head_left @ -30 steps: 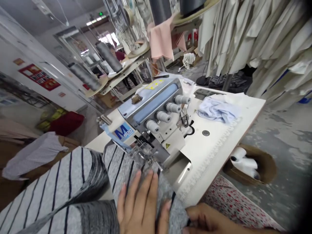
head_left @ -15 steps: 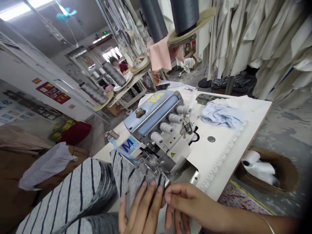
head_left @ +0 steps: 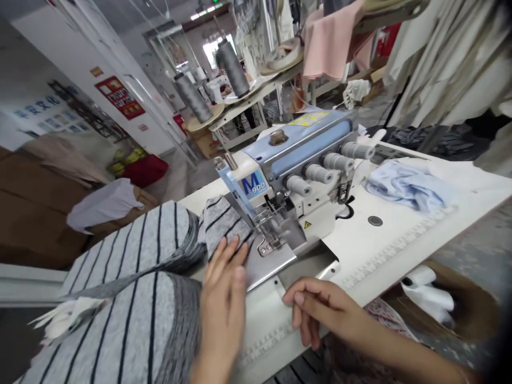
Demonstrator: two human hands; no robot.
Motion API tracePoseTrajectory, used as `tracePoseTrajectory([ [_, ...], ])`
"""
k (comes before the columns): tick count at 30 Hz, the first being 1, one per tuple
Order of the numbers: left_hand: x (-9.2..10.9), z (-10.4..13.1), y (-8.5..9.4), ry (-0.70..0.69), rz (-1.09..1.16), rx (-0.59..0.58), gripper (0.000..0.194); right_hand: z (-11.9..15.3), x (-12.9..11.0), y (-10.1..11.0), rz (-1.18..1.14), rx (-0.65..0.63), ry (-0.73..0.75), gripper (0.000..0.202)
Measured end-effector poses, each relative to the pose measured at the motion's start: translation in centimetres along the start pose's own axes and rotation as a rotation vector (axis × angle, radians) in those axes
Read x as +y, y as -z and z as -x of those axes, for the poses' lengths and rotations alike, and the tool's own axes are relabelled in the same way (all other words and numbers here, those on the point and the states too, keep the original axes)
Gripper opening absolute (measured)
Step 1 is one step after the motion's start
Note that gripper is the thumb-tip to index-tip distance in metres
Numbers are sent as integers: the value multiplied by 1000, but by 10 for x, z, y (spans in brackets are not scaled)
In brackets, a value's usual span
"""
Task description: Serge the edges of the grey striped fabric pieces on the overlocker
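Note:
A blue and white sewing machine (head_left: 308, 154) stands on the white table (head_left: 384, 240). Left of its presser area lies a grey piece of fabric with dark stripes (head_left: 224, 224). My left hand (head_left: 226, 298) rests its extended fingertips on that fabric, palm down. Over the table's front part, in front of the metal plate, is my right hand (head_left: 320, 309), its fingers curled and thumb near the index finger; no fabric shows in it. Two thick stacks of striped grey pieces, a rear stack (head_left: 140, 245) and a front stack (head_left: 136, 330), sit at the left.
Crumpled light blue cloth (head_left: 404, 186) lies on the table's right part. Below the right edge is a box (head_left: 472, 304) with white thread cones. Grey thread cones (head_left: 232, 69) stand behind the machine. White scraps (head_left: 72, 320) lie by the front stack.
The view has shifted. My left hand and the striped piece have moved left, away from the machine's presser area, baring the metal plate. My right hand has drawn apart from my left.

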State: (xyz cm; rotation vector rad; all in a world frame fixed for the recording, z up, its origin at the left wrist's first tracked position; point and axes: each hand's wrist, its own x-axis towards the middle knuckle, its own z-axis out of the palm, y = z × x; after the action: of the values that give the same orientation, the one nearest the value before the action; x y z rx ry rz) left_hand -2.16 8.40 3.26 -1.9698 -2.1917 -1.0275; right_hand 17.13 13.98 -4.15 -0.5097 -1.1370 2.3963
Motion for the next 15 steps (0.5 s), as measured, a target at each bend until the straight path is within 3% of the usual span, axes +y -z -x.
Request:
tracePoseTrajectory([
  [5,13,36,4,-182,-320,56,44,1,-2,-2,57,-20,8,40],
  [7,28,51,-11,-180,-327,86,44,5,-11,-6,74,-35,44,39],
  [9,48,67,-37,-145,-234,65,47,8,-23,-8,20,-34,44,38],
  [12,81,79,-72,-217,-76,21,50,7,-45,-4,-135,108,27,36],
  [15,97,73,-71,-276,-14,95,49,2,-63,1,-120,301,133,33],
])
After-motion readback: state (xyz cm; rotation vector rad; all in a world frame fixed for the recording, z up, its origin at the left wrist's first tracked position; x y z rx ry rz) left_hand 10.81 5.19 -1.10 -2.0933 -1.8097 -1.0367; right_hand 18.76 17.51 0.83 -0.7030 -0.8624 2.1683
